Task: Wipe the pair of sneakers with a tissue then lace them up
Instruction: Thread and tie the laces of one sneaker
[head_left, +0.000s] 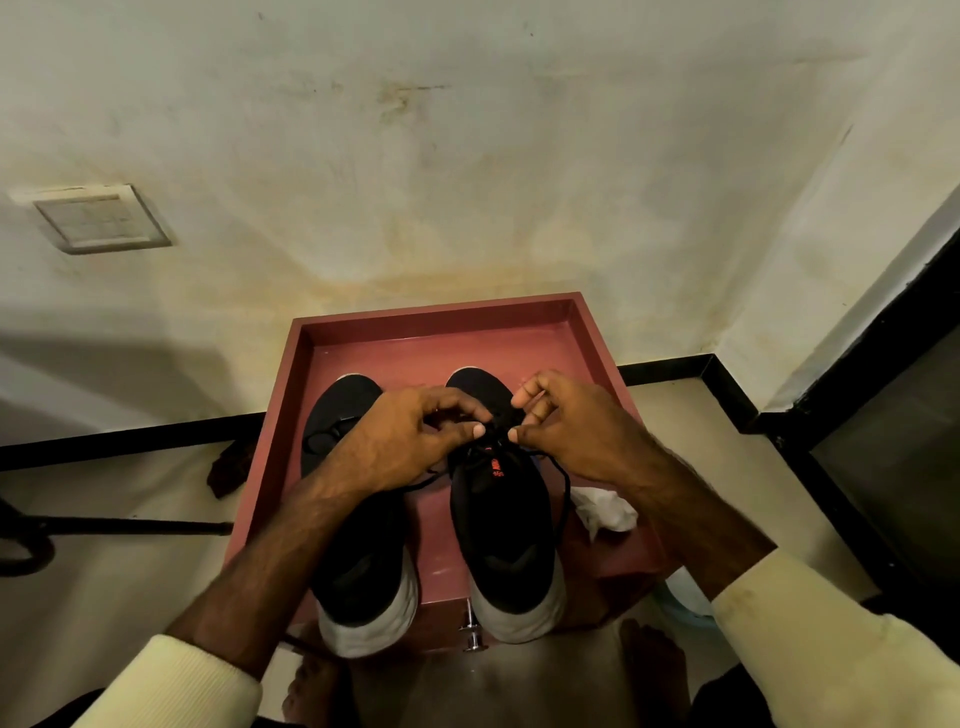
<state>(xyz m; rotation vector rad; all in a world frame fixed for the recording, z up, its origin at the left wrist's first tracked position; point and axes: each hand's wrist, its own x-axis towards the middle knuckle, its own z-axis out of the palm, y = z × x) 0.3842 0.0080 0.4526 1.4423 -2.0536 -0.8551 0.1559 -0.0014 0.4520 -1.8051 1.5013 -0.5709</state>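
Left hand (410, 441) and right hand (571, 431) pinch the black lace (563, 480) of the right sneaker (501, 535); a crumpled tissue (605, 509) lies just beside. This and the left sneaker (358, 566) overhang the red stand's (436, 318) near edge.

Black uppers on the left-hand sneaker (358, 561) and right-hand sneaker (498, 519) read as matt woven cloth. Their pale soles (519, 618) look like dull, slightly rough foam. The lace (563, 478) is a thin black textile cord. The tissue (605, 512) is soft white paper, crumpled. The reddish tray top (441, 317) is smooth with a low sheen, and the knob (474, 631) below gleams like polished metal. The wall (467, 156) is matt, blotchy paint. The cream sleeve (171, 686) is ribbed knit.
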